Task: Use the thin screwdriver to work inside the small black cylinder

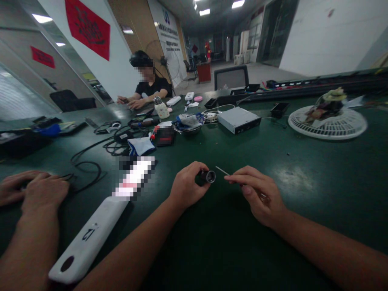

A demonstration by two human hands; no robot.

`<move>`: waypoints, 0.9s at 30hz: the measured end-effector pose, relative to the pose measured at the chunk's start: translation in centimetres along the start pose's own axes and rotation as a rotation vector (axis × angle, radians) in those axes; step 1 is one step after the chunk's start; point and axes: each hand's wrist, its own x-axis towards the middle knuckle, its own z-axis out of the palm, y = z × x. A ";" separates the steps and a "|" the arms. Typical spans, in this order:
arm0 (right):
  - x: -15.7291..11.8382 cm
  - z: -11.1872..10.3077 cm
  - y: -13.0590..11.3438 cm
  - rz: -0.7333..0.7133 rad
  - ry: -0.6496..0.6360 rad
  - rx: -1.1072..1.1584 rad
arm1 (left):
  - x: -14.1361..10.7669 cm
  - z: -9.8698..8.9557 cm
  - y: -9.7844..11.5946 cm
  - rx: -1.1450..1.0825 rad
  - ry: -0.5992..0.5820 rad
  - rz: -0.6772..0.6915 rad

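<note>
Near the middle of the green table (pixel 230 242), my left hand (pixel 188 184) is closed around a small dark cylinder (pixel 210 176), whose round open end faces right. My right hand (pixel 262 194) pinches a thin metal rod (pixel 222 170) between thumb and fingers. The rod's tip points up and left, a short gap away from the cylinder. Whatever the curled lower fingers of my right hand cover is too small to make out. A long white device (pixel 91 238) marked with a number lies left of my left forearm.
Another person's hands (pixel 45 190) rest at the left edge. Behind lie black cables (pixel 87 161), a white and blue cloth (pixel 141 146), a silver drive box (pixel 239 119) and a white fan grille (pixel 327 123). A person in black (pixel 148 85) sits across the table.
</note>
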 end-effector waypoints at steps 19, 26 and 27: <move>0.3 0.4 -0.5 -0.029 -0.132 -0.050 | 0.0 0.1 -0.1 0.052 -0.026 0.086; 0.5 0.4 -0.6 -0.008 -0.136 -0.054 | 0.1 0.1 0.0 0.057 -0.020 0.090; 0.6 0.4 -0.7 -0.018 -0.155 -0.041 | 0.1 0.1 0.0 0.055 -0.028 0.096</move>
